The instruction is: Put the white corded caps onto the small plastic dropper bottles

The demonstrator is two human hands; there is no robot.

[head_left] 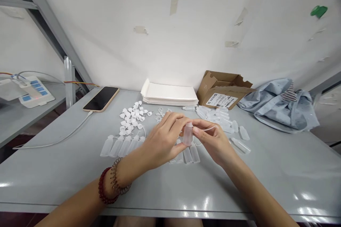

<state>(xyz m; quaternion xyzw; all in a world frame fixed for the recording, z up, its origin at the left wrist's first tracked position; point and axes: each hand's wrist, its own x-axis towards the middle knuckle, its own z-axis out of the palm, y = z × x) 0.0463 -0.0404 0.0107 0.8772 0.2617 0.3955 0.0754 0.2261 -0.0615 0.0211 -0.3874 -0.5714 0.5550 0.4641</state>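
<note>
A small translucent plastic bottle [188, 135] stands upright between the fingertips of my left hand [162, 141], thumb at its base and fingers near its neck. My right hand [213, 141] pinches a thin white plastic strap [210, 128] right beside the bottle's neck; its looped end sticks out past the fingers. Under my hands lie several similar bottles [195, 153], partly hidden. More bottles with straps [117, 146] lie in a row left of my left hand. Behind them is a pile of small white caps [130, 116], with white ring straps [160, 112] next to it.
Loose bottles [218, 115] are heaped at the right before an open cardboard box [213, 87]. A stack of white padded envelopes [170, 94] rests against the wall. A phone [101, 98] on a charging cable [61, 138] lies left; blue cloth [282, 106] lies right.
</note>
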